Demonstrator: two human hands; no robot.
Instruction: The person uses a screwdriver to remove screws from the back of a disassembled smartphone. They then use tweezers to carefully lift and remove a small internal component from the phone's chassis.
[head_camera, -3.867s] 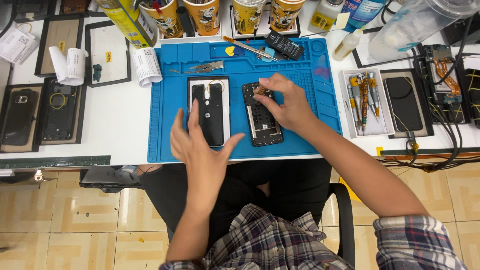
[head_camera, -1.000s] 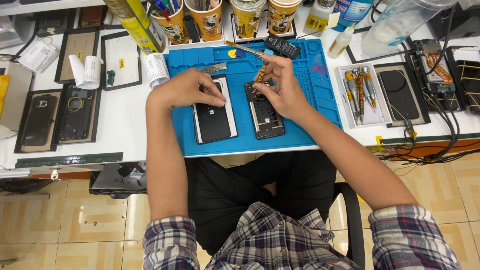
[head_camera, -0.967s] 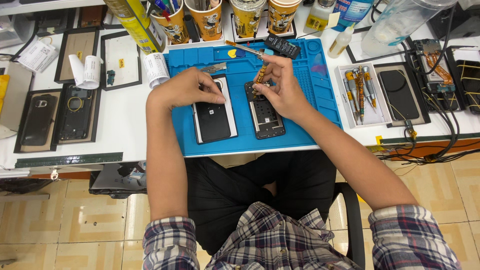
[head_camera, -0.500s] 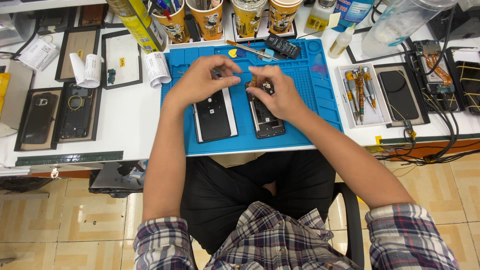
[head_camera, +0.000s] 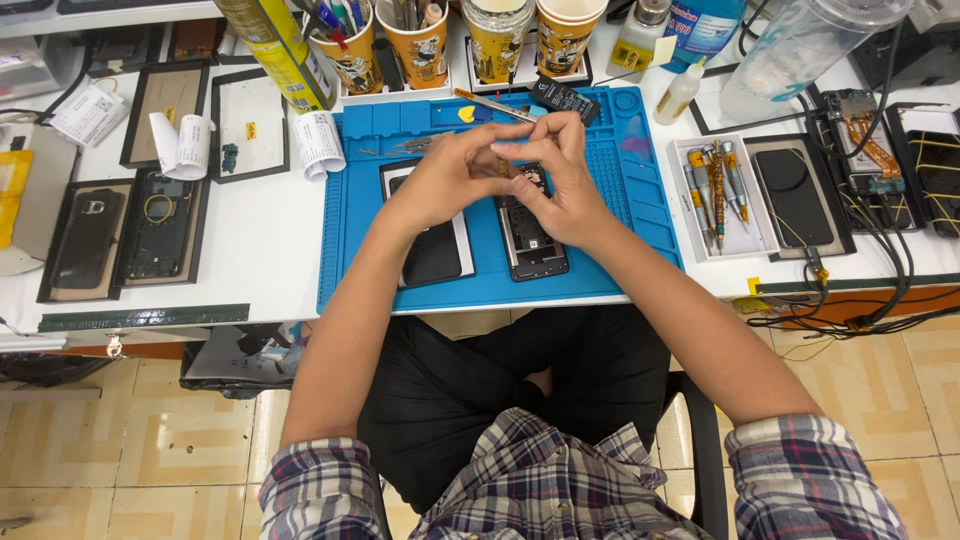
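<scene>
Four printed paper cups (head_camera: 495, 40) standing along far edge of blue silicone work mat (head_camera: 350, 200), two at left holding pens and tools. Yellow spray can (head_camera: 280, 50) leaning just left of cups. Small white paper rolls (head_camera: 320, 145) lying on white table beside mat. Black-framed trays (head_camera: 165, 100) sitting further left, dark phone shells (head_camera: 125, 235) resting in nearer ones. White tray of screwdrivers (head_camera: 715, 190) lying right of mat, black phone (head_camera: 795, 195) beside it. Clear plastic bottles (head_camera: 800, 50) standing at far right.
</scene>
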